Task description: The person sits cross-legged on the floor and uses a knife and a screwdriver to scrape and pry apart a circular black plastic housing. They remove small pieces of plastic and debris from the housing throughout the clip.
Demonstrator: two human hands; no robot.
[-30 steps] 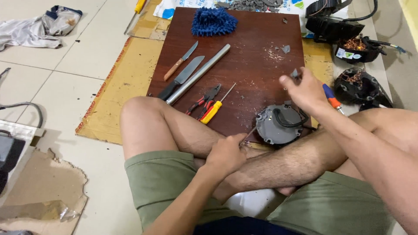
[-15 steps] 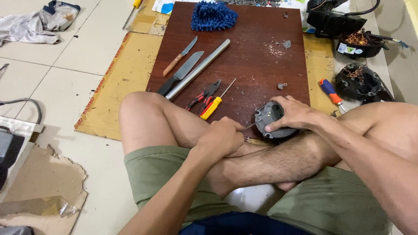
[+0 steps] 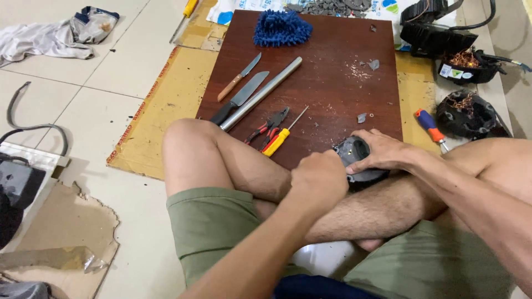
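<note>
Olive-green shorts and crossed bare legs fill the near edge, and right above them both hands are on the job. Left hand (image 3: 320, 178) is balled into a fist just beside the dark grey motor housing (image 3: 354, 152); it looks closed around a tool, but the knuckles hide what it is. Right hand (image 3: 379, 152) is draped over the top of the housing, fingers (image 3: 363, 135) curled down over its far rim and thumb pressing the near side, so the part sits pinned between that palm and the shin, at the near edge of the dark red board (image 3: 332, 88). To do this well, I'd say: keep the right hand clamping hard so the casing can't spin, and keep those fingertips clear of wherever the left fist is driving. Moving out, a yellow-handled screwdriver (image 3: 281, 141) and red pliers (image 3: 270, 124) lie just beyond the knee, then a metal rod (image 3: 260, 94) and two knives (image 3: 241, 91). An orange-and-blue screwdriver (image 3: 431, 127) rests off to the right. Farthest out sits a blue mop pad (image 3: 281, 27).
</note>
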